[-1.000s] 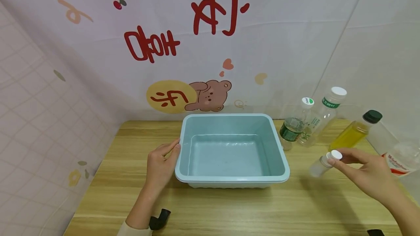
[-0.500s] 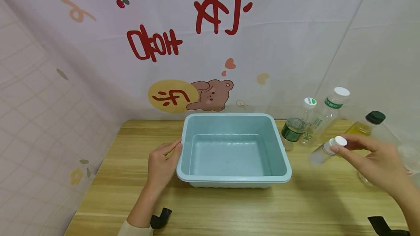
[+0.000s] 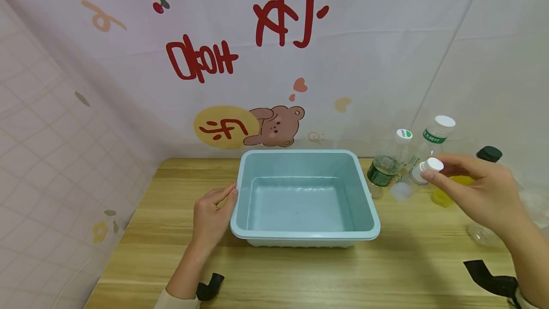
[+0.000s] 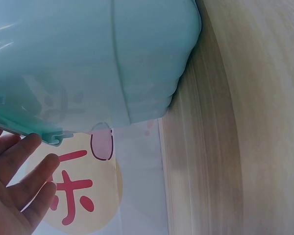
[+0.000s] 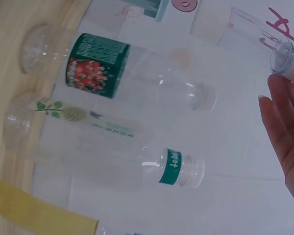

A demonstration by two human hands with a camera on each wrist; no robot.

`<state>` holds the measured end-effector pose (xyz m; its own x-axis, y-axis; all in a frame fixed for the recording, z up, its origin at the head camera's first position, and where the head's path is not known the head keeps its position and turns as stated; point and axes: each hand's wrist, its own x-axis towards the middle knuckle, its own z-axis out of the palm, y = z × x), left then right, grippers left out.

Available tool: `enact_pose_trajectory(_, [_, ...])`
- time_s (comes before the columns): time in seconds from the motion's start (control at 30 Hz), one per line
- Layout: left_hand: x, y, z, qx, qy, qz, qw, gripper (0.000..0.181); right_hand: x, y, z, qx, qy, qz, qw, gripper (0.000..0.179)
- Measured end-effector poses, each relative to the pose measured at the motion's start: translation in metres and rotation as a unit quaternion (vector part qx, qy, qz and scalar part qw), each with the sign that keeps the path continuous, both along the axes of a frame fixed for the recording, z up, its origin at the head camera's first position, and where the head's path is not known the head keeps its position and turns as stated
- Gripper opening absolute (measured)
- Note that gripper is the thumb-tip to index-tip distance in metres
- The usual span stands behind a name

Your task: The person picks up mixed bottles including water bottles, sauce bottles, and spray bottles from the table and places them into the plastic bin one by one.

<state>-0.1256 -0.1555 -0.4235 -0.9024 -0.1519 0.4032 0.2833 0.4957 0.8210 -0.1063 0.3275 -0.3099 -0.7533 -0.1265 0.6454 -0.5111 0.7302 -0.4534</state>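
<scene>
White-capped bottle [image 3: 418,174], clear-bodied, is raised above the worktop [image 3: 411,256], right of the pale-blue plastic basin [image 3: 304,235]; my right hand [image 3: 478,185] pinches its cap end between thumb and fingers. Behind stand a green-labelled bottle [image 3: 381,170] and a green-banded bottle [image 3: 434,137], small print illegible to me. Dark-capped bottle [image 3: 489,154] contains yellow liquid [image 3: 442,198]. My left hand [image 3: 212,211] pinches the basin's rim. Backdrop [image 3: 364,61] reads 乐 in red.
</scene>
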Motion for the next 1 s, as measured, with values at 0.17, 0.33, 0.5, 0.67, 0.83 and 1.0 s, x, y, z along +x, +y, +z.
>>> enact_pose_trajectory(0.17, [0.0, 0.0, 0.001, 0.004, 0.003, -0.003, 1.0, 0.022, -0.005, -0.012, 0.012, 0.001, 0.01, 0.011, 0.9999, 0.039])
enact_pose_trajectory(0.33, [0.0, 0.0, 0.001, 0.004, 0.004, -0.003, 1.0, 0.022, -0.011, -0.025, 0.02, 0.006, 0.015, 0.028, 0.9995, 0.039])
enact_pose_trajectory(0.5, [0.0, -0.001, 0.0, 0.0, 0.014, -0.003, 0.9999, 0.021, -0.018, -0.036, 0.025, 0.006, 0.028, 0.064, 0.9975, 0.039])
enact_pose_trajectory(0.67, [0.0, 0.0, -0.001, -0.003, 0.018, -0.001, 0.9998, 0.022, -0.029, -0.046, 0.028, -0.007, 0.039, 0.099, 0.9942, 0.029])
enact_pose_trajectory(0.83, [0.0, 0.0, -0.001, -0.001, 0.012, -0.001, 0.9999, 0.022, -0.04, -0.061, 0.036, -0.004, 0.049, 0.14, 0.989, 0.029])
enact_pose_trajectory(1.0, [0.0, -0.001, 0.0, -0.004, 0.018, -0.001, 0.9998, 0.022, -0.044, -0.08, 0.049, 0.006, 0.026, 0.128, 0.9914, 0.037])
